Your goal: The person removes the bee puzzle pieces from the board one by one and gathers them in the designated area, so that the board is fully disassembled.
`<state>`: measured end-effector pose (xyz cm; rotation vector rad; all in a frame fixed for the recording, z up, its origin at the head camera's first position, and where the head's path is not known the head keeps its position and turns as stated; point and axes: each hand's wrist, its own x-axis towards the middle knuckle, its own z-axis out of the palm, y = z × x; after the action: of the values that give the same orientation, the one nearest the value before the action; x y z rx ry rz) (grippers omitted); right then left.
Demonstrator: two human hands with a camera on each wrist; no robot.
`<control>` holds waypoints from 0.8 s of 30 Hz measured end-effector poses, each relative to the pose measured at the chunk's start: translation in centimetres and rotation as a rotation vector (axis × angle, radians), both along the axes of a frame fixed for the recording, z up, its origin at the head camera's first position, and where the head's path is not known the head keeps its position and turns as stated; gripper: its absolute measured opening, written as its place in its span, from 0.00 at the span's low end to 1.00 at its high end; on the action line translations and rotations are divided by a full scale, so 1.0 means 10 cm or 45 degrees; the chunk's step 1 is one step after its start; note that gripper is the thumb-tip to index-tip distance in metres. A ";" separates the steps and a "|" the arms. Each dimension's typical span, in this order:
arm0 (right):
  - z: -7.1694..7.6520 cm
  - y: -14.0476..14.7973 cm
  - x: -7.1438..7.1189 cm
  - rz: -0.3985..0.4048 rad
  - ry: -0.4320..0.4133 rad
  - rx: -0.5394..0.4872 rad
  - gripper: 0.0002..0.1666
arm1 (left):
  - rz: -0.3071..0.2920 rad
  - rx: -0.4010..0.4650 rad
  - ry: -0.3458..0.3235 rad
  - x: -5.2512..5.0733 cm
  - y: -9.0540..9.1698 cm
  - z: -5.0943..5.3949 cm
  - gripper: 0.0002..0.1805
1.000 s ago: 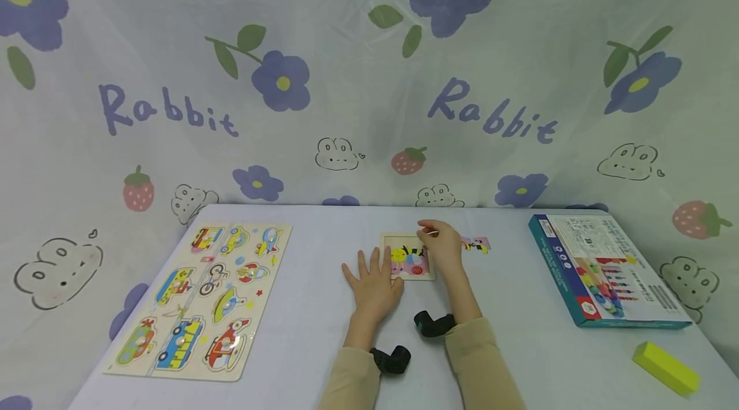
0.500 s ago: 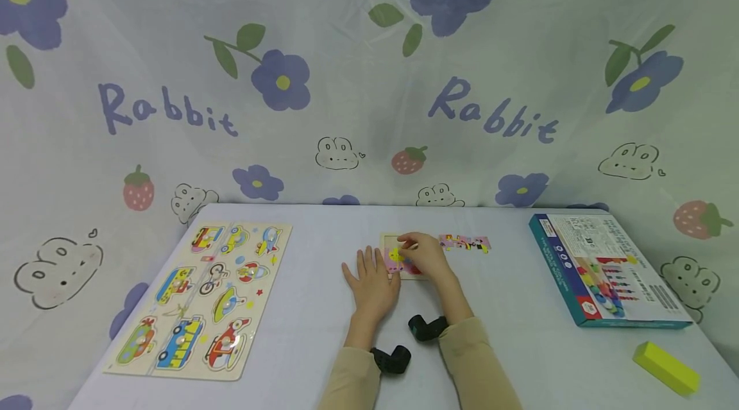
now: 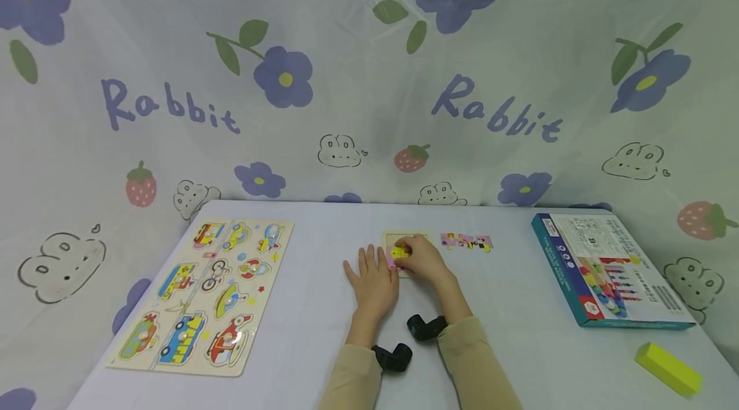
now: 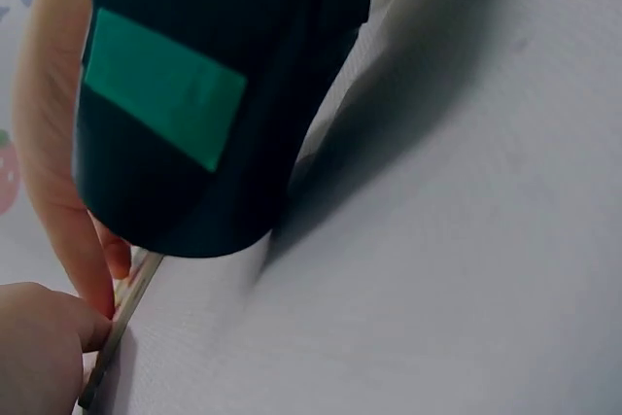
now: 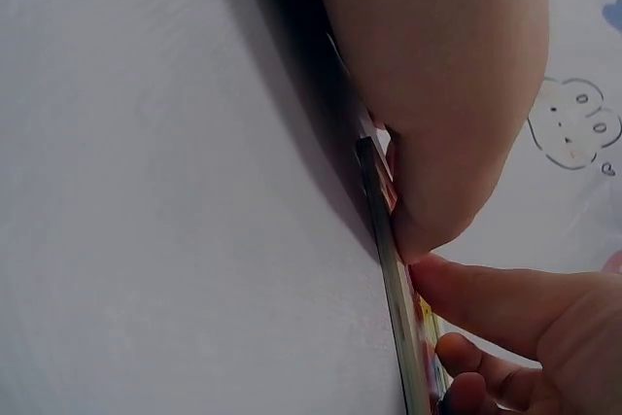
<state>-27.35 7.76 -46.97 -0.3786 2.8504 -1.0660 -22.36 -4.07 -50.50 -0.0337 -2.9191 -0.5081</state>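
Note:
In the head view, a small square wooden puzzle tray point(image 3: 406, 234) lies mid-table, with pink and yellow picture pieces in it. My left hand point(image 3: 374, 288) rests with fingers spread on the tray's left side; its thumb lies along the near edge. Over the tray, my right hand point(image 3: 426, 262) pinches a puzzle piece, mostly hidden beneath the fingers. A yellow printed part point(image 3: 399, 252) shows beside the fingertips. In the right wrist view, the right thumb point(image 5: 466, 293) is down at the tray's edge, other fingertips curled below it. A row of loose puzzle pieces point(image 3: 466, 242) lies right of the tray.
A large wooden vehicle puzzle board point(image 3: 199, 294) lies at the left. On the right are a flat teal-edged box point(image 3: 612, 272) and a yellow block point(image 3: 668, 368). Black wrist cameras point(image 3: 426, 327) sit close together between the forearms. A printed curtain point(image 3: 369, 89) hangs behind the table.
My right hand has moved left and down with the piece, from the tray's right edge to over its middle. More of the loose row is uncovered. The left hand has stayed in place.

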 end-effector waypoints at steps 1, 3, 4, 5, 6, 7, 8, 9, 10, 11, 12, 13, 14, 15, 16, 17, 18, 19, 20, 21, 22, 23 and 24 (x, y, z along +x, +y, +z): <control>0.00 0.00 0.00 -0.010 -0.008 -0.008 0.20 | 0.000 0.002 -0.001 0.00 0.00 0.00 0.30; 0.00 -0.01 -0.01 -0.026 -0.022 -0.020 0.20 | 0.003 0.006 -0.006 0.00 0.00 0.00 0.30; 0.00 -0.01 -0.01 -0.036 -0.032 -0.034 0.19 | 0.004 0.010 -0.007 0.00 0.01 0.00 0.30; 0.00 -0.01 -0.01 -0.040 -0.039 -0.044 0.19 | 0.005 0.012 -0.010 -0.01 0.00 0.00 0.30; 0.00 -0.01 -0.01 -0.045 -0.045 -0.053 0.19 | 0.006 0.013 -0.013 -0.01 0.01 0.00 0.30; 0.01 -0.02 -0.01 -0.046 -0.046 -0.060 0.19 | 0.007 0.016 -0.014 -0.01 0.00 0.00 0.30; 0.01 -0.02 -0.01 -0.044 -0.044 -0.064 0.19 | 0.008 0.016 -0.013 -0.01 0.00 0.01 0.30; 0.01 -0.02 -0.01 -0.042 -0.042 -0.067 0.19 | 0.008 0.016 -0.013 0.00 0.00 0.01 0.30; 0.01 -0.02 -0.01 -0.039 -0.041 -0.071 0.18 | 0.008 0.015 -0.012 -0.01 0.00 0.01 0.30; 0.01 -0.02 -0.01 -0.036 -0.039 -0.076 0.18 | 0.008 0.011 -0.014 -0.01 0.00 0.01 0.30; 0.01 -0.02 -0.01 -0.036 -0.037 -0.083 0.17 | 0.008 0.012 -0.010 0.00 0.00 0.01 0.30; 0.01 -0.01 -0.01 -0.033 -0.037 -0.090 0.17 | 0.008 0.012 -0.007 0.00 0.00 0.01 0.30; 0.01 -0.01 -0.01 -0.030 -0.033 -0.098 0.16 | 0.008 0.013 -0.005 0.00 0.00 0.01 0.30; 0.01 -0.01 -0.01 -0.026 -0.028 -0.106 0.15 | 0.008 0.015 -0.004 0.00 0.00 0.01 0.30; 0.01 -0.01 -0.01 -0.023 -0.023 -0.113 0.15 | 0.008 0.015 -0.003 0.00 0.00 0.01 0.30; 0.01 -0.01 0.00 -0.023 -0.022 -0.127 0.14 | 0.008 0.016 0.000 0.00 0.00 0.01 0.30; 0.01 0.00 -0.01 -0.029 -0.029 -0.145 0.14 | 0.008 0.015 0.001 0.00 0.00 0.01 0.30; 0.01 0.00 -0.01 -0.031 -0.033 -0.165 0.13 | 0.008 0.013 0.000 0.00 0.00 0.02 0.30; 0.01 0.00 -0.01 -0.039 -0.041 -0.188 0.13 | 0.006 0.012 -0.002 0.00 0.00 0.02 0.30; 0.01 0.01 -0.01 -0.049 -0.056 -0.211 0.13 | 0.004 0.010 -0.007 0.00 0.00 0.02 0.30; 0.01 0.01 -0.01 -0.059 -0.070 -0.233 0.12 | 0.003 0.007 -0.011 0.00 0.00 0.02 0.30; 0.01 0.02 -0.02 -0.068 -0.078 -0.257 0.12 | 0.002 0.004 -0.016 0.00 -0.01 0.02 0.30; 0.01 0.04 -0.02 -0.074 -0.081 -0.276 0.12 | 0.001 0.001 -0.021 0.00 0.00 0.03 0.30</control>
<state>-27.52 8.12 -46.88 -0.2708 2.7134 -1.3772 -22.36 -4.12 -50.24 -0.0287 -2.9349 -0.5114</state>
